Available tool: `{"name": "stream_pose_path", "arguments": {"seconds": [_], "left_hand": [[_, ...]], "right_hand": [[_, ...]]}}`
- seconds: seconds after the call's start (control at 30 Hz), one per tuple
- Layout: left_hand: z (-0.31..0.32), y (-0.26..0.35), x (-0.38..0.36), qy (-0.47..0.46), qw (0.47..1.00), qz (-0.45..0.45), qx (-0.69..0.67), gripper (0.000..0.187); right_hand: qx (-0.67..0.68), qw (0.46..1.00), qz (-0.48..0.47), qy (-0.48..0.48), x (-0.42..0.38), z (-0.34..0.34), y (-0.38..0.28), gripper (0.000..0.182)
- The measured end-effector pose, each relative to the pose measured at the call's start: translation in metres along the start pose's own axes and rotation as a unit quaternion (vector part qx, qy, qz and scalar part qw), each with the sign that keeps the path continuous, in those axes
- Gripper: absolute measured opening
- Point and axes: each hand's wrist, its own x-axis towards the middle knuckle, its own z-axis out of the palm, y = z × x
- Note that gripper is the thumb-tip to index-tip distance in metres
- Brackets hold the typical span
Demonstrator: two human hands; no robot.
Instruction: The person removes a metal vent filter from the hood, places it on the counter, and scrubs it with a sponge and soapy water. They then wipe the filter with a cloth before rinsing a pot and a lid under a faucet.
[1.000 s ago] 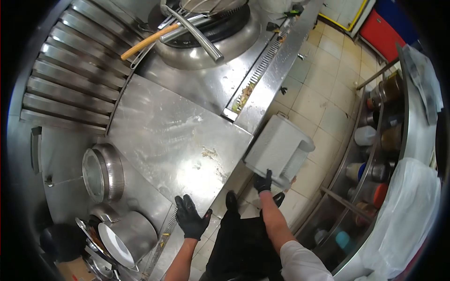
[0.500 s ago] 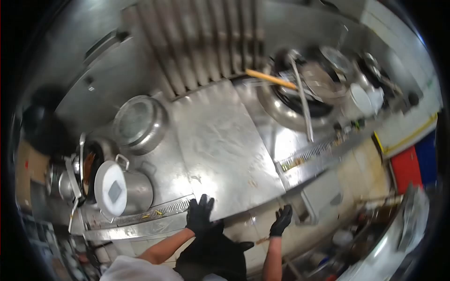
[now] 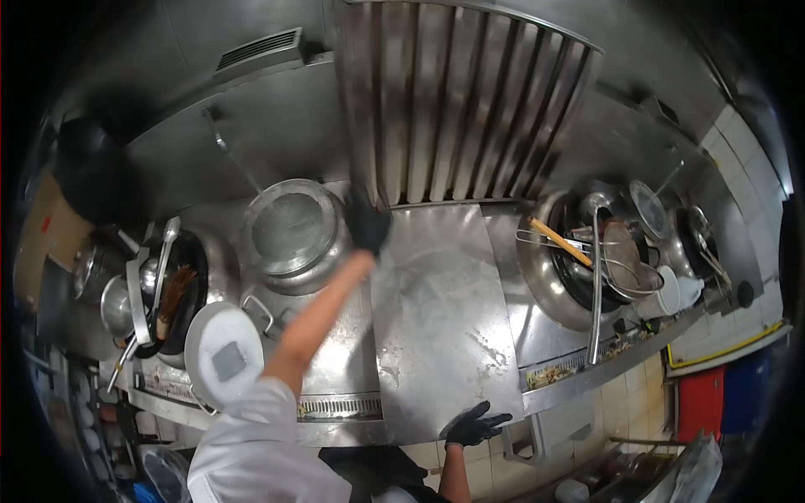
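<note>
Left hand [image 3: 369, 225]: black glove, arm stretched across the steel surface [image 3: 440, 310] toward the back. It's just beside the right side of the wide round metal vessel [image 3: 293, 236], below the slatted metal panel [image 3: 459, 109]. Motion blur there; contact with the vessel looks possible, can't confirm. Can't tell how the fingers stand either.

Right hand [image 3: 473, 426]: black glove, at the front edge of the surface, nothing visible in the grip. Fingers spread apart, pointing right. Can't tell if it touches the edge.

Vessel sits at the back of the surface, left of the smooth central sheet. In front of it and to the left: tall pot [image 3: 220, 345] with a pale inside and a grey square in it, partly behind the left sleeve [image 3: 251, 444]. Further left, a brown brush [image 3: 174, 295] and metal utensils lie over a dark wok. Drain grate [image 3: 340, 407] runs along the front.

Right side: another wok station with a wooden handle [image 3: 560, 242], a long metal handle [image 3: 596, 289] and a mesh strainer [image 3: 621, 256]; white container [image 3: 667, 292] beside them. Grey bin [image 3: 563, 429] on the floor, just right of the right hand.
</note>
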Motion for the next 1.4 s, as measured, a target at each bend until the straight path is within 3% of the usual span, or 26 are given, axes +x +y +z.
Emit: {"name": "stream_pose_path", "arguments": {"seconds": [0.03, 0.1, 0.13, 0.17, 0.27, 0.3, 0.33, 0.4, 0.47, 0.53, 0.57, 0.63, 0.67, 0.7, 0.77, 0.8, 0.9, 0.97, 1.0, 1.07, 1.13, 1.2, 1.23, 1.27, 1.33, 1.4], "left_hand": [[-0.01, 0.016, 0.075, -0.229, 0.882, 0.15, 0.383, 0.042], [0.04, -0.001, 0.172, 0.012, 0.986, 0.04, 0.162, 0.062], [0.062, -0.005, 0.219, 0.139, 0.989, 0.032, 0.028, 0.075], [0.078, -0.009, 0.254, 0.151, 0.987, 0.057, -0.001, 0.073], [0.098, -0.033, 0.302, 0.096, 0.977, 0.184, 0.049, 0.069], [0.107, -0.04, 0.312, 0.102, 0.97, 0.216, 0.049, 0.069], [0.135, -0.056, 0.322, 0.183, 0.948, 0.259, 0.036, 0.068], [0.072, -0.006, 0.304, -0.067, 0.955, 0.2, 0.209, 0.066], [0.07, -0.026, 0.303, -0.095, 0.98, 0.165, -0.05, 0.063], [0.035, -0.013, 0.271, -0.103, 0.977, 0.095, -0.159, 0.066], [0.01, 0.005, 0.249, -0.107, 0.976, 0.106, -0.158, 0.066], [-0.037, 0.041, 0.205, 0.052, 0.996, 0.011, -0.076, 0.076], [-0.042, 0.035, 0.194, 0.05, 0.996, 0.012, -0.071, 0.076], [-0.046, 0.024, 0.18, 0.079, 0.991, 0.076, -0.072, 0.078], [-0.136, 0.08, 0.119, 0.011, 0.976, 0.009, -0.218, 0.074], [-0.153, 0.074, 0.103, 0.02, 0.978, 0.005, -0.207, 0.074], [-0.189, 0.039, 0.067, -0.028, 0.991, 0.061, -0.111, 0.062], [-0.213, 0.026, 0.036, -0.046, 0.976, 0.132, -0.168, 0.049], [-0.225, 0.023, 0.02, -0.053, 0.969, 0.153, -0.185, 0.044], [-0.257, 0.032, -0.024, -0.035, 0.931, 0.066, -0.357, 0.037], [-0.289, 0.048, -0.072, -0.026, 0.891, -0.027, -0.452, 0.033], [-0.305, 0.021, -0.117, -0.025, 0.956, 0.118, -0.269, 0.041], [-0.334, 0.056, -0.141, -0.068, 0.924, -0.066, -0.37, 0.044], [-0.346, 0.056, -0.162, -0.072, 0.919, -0.081, -0.378, 0.048], [-0.367, 0.056, -0.205, -0.079, 0.909, -0.109, -0.394, 0.058], [-0.374, 0.016, -0.253, -0.092, 0.983, 0.045, -0.155, 0.052]], "right_hand": [[-0.041, 0.998, 0.036, -0.024, 0.0, -0.006, -0.007, 0.074], [-0.071, 0.997, 0.005, -0.008, 0.003, -0.012, -0.016, 0.064], [-0.091, 0.996, -0.013, 0.0, 0.003, -0.013, -0.017, 0.061], [-0.046, 0.997, 0.054, 0.021, 0.005, -0.011, -0.022, 0.058], [-0.129, 0.99, -0.025, 0.051, 0.011, 0.022, 0.017, 0.058], [-0.108, 0.993, -0.011, 0.051, 0.011, 0.024, 0.018, 0.059], [-0.088, 0.995, -0.001, 0.049, 0.013, 0.023, 0.017, 0.06], [-0.054, 0.996, 0.052, 0.046, 0.014, 0.012, 0.005, 0.061], [-0.041, 0.997, 0.035, 0.056, 0.014, 0.005, 0.005, 0.061], [0.011, 0.998, 0.05, 0.03, 0.017, -0.002, 0.006, 0.061], [0.006, 0.998, 0.049, 0.045, 0.015, -0.002, 0.007, 0.06], [-0.002, 0.997, 0.05, 0.052, 0.018, 0.001, 0.008, 0.059], [0.008, 0.998, 0.053, 0.034, 0.019, -0.002, 0.009, 0.06], [0.008, 0.998, 0.041, 0.04, 0.021, -0.001, 0.014, 0.06], [0.023, 0.998, 0.016, 0.048, 0.02, 0.004, 0.022, 0.062], [0.021, 0.999, -0.002, 0.045, 0.019, 0.003, 0.025, 0.066], [0.047, 0.998, -0.046, -0.005, 0.005, -0.011, 0.031, 0.072], [0.037, 0.994, -0.082, -0.059, -0.005, -0.016, 0.039, 0.082], [0.043, 0.989, -0.122, -0.075, -0.014, -0.034, 0.036, 0.081], [0.116, 0.94, -0.237, -0.214, -0.018, -0.069, 0.033, 0.082], [0.239, 0.874, -0.369, -0.208, -0.032, -0.078, 0.021, 0.08], [0.203, 0.82, -0.512, -0.154, -0.038, -0.097, -0.004, 0.082], [0.233, 0.796, -0.535, -0.159, -0.039, -0.084, -0.011, 0.082], [0.26, 0.774, -0.553, -0.162, -0.038, -0.069, -0.015, 0.082], [0.145, 0.828, -0.493, -0.223, -0.023, -0.065, -0.023, 0.079], [0.146, 0.787, -0.561, -0.211, 0.001, -0.072, -0.015, 0.069]]}}
